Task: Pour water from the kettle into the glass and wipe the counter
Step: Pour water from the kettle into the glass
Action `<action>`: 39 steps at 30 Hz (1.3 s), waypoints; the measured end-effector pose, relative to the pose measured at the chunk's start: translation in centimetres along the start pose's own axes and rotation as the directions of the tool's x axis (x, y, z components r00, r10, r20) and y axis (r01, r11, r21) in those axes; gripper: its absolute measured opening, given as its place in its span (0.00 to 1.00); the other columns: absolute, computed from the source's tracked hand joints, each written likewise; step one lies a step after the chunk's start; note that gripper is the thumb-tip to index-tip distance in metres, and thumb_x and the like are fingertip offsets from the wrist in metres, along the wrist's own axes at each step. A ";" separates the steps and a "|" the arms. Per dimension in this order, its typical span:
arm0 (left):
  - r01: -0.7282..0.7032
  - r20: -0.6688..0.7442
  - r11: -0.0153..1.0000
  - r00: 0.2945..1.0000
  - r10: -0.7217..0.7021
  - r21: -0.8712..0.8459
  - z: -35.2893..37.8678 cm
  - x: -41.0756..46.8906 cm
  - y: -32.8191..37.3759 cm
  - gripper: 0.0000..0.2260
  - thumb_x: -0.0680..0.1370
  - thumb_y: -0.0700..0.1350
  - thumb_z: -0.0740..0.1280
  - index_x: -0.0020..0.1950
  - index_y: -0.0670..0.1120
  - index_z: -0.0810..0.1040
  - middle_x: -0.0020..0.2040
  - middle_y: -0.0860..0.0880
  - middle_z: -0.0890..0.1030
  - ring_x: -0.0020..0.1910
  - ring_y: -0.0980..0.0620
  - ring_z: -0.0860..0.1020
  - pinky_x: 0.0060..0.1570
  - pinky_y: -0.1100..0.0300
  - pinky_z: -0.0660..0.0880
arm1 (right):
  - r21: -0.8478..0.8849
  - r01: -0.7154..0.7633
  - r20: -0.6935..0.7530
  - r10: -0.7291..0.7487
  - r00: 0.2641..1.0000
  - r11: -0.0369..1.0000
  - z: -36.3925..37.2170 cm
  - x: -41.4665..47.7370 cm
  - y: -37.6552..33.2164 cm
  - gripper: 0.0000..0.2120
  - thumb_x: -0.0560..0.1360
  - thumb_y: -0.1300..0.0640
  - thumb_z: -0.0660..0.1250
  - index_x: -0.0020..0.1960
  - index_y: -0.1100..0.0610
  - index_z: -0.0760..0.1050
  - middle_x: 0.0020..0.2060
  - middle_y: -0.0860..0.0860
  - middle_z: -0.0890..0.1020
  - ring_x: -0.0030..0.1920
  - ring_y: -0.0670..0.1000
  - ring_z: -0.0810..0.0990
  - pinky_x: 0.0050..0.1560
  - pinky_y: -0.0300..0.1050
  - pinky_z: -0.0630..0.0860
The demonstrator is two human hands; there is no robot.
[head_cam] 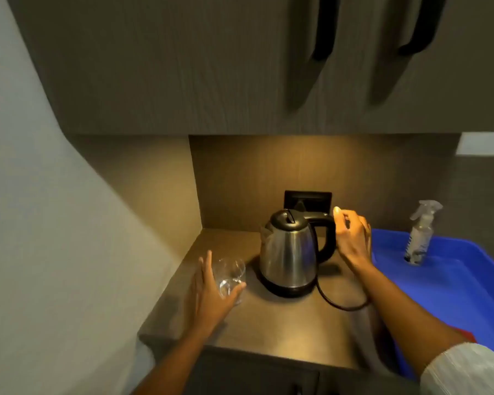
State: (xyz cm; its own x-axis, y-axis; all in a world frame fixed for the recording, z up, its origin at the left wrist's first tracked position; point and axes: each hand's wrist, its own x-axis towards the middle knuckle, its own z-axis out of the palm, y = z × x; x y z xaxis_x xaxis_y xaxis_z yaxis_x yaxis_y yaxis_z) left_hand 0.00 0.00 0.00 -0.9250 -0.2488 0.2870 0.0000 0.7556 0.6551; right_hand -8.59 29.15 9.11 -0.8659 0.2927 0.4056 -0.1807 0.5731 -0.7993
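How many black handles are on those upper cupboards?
2. The left handle hangs near the top centre; the right handle is just right of it. More may lie beyond the frame.

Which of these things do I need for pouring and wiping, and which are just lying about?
Job: kettle, glass in the left hand, right hand beside the kettle handle, counter.
Lying about: blue tray, spray bottle standing in it (maybe for wiping), cord, wall socket.
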 end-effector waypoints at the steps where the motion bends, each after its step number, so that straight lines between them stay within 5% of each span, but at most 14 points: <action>1: 0.075 -0.005 0.994 0.997 -0.075 -0.081 0.8 0.4 -0.4 0.51 0.65 0.66 0.73 0.78 0.58 0.45 0.79 0.45 0.58 0.75 0.41 0.62 0.69 0.42 0.69 | 0.064 -0.065 0.019 0.064 0.998 0.996 0.9 0.9 0.2 0.20 0.77 0.37 0.51 0.50 0.49 0.74 0.51 0.56 0.77 0.53 0.56 0.74 0.50 0.50 0.69; 6: 0.280 0.023 0.922 0.958 -0.285 -0.266 3.3 1.2 -1.7 0.48 0.64 0.57 0.79 0.76 0.58 0.53 0.73 0.46 0.69 0.69 0.43 0.70 0.62 0.43 0.76 | 0.339 -0.358 0.150 0.326 0.933 0.870 4.7 4.0 2.5 0.24 0.75 0.34 0.54 0.40 0.53 0.77 0.43 0.59 0.81 0.46 0.58 0.78 0.49 0.51 0.71; 9: 0.265 0.036 0.920 0.963 -0.266 -0.289 4.1 1.1 -2.4 0.50 0.62 0.57 0.80 0.76 0.58 0.55 0.74 0.47 0.68 0.71 0.44 0.69 0.65 0.42 0.74 | 0.427 -0.453 0.168 0.424 0.890 0.782 5.7 5.0 4.1 0.26 0.69 0.32 0.59 0.38 0.54 0.78 0.36 0.58 0.81 0.40 0.58 0.79 0.46 0.51 0.73; 13: 0.255 0.039 0.907 0.966 -0.257 -0.335 4.4 1.9 -2.3 0.51 0.58 0.63 0.78 0.76 0.58 0.56 0.75 0.49 0.68 0.71 0.45 0.69 0.65 0.43 0.74 | 0.470 -0.465 0.064 0.496 0.866 0.750 6.7 5.8 4.2 0.20 0.63 0.39 0.63 0.30 0.56 0.76 0.30 0.58 0.75 0.36 0.59 0.74 0.33 0.47 0.70; 15: 0.262 0.048 0.914 0.964 -0.260 -0.310 4.1 2.0 -2.2 0.48 0.59 0.64 0.77 0.74 0.60 0.58 0.72 0.50 0.71 0.68 0.47 0.72 0.63 0.46 0.77 | 0.439 -0.434 0.009 0.479 0.878 0.787 7.0 5.8 3.3 0.19 0.64 0.41 0.61 0.28 0.56 0.75 0.28 0.57 0.74 0.35 0.59 0.74 0.35 0.49 0.70; 22: 0.278 0.080 0.933 0.960 -0.267 -0.228 3.1 1.7 -1.9 0.44 0.65 0.59 0.77 0.76 0.52 0.61 0.71 0.47 0.73 0.68 0.45 0.72 0.63 0.46 0.76 | 0.212 -0.204 -0.095 0.228 0.969 0.956 5.9 6.1 -3.7 0.25 0.68 0.42 0.56 0.26 0.64 0.69 0.22 0.54 0.69 0.26 0.55 0.68 0.30 0.45 0.65; 26: 0.273 0.076 0.939 0.962 -0.263 -0.208 2.8 1.6 -1.3 0.44 0.66 0.60 0.77 0.76 0.49 0.61 0.71 0.45 0.73 0.69 0.44 0.73 0.63 0.47 0.76 | 0.022 0.028 -0.096 -0.025 0.995 0.999 5.3 6.2 -7.6 0.24 0.69 0.42 0.55 0.24 0.58 0.62 0.21 0.52 0.64 0.23 0.52 0.65 0.29 0.41 0.64; 30: 0.205 0.034 0.966 0.979 -0.202 -0.156 2.5 1.3 -1.2 0.41 0.67 0.60 0.76 0.75 0.48 0.64 0.69 0.46 0.75 0.66 0.45 0.76 0.62 0.50 0.77 | -0.107 0.302 -0.007 -0.305 0.952 0.947 5.6 5.7 -11.2 0.25 0.71 0.43 0.57 0.19 0.54 0.62 0.18 0.46 0.68 0.23 0.46 0.69 0.28 0.38 0.62; 39: 0.210 0.038 0.969 0.978 -0.206 -0.130 2.3 1.3 -1.4 0.42 0.66 0.61 0.76 0.74 0.48 0.64 0.68 0.47 0.77 0.66 0.48 0.76 0.61 0.55 0.74 | -0.394 0.583 0.160 -0.571 0.805 0.711 7.5 2.9 -15.3 0.23 0.70 0.43 0.56 0.25 0.57 0.72 0.20 0.50 0.71 0.23 0.52 0.70 0.30 0.36 0.60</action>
State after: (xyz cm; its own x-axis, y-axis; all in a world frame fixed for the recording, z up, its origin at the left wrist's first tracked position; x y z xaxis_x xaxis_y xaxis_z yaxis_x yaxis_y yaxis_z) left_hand -2.06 -0.04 -2.15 -0.9191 -0.3758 0.1187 -0.1443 0.6011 0.7860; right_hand -11.80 15.50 19.21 -0.6687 -0.2142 0.7120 -0.4491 0.8795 -0.1573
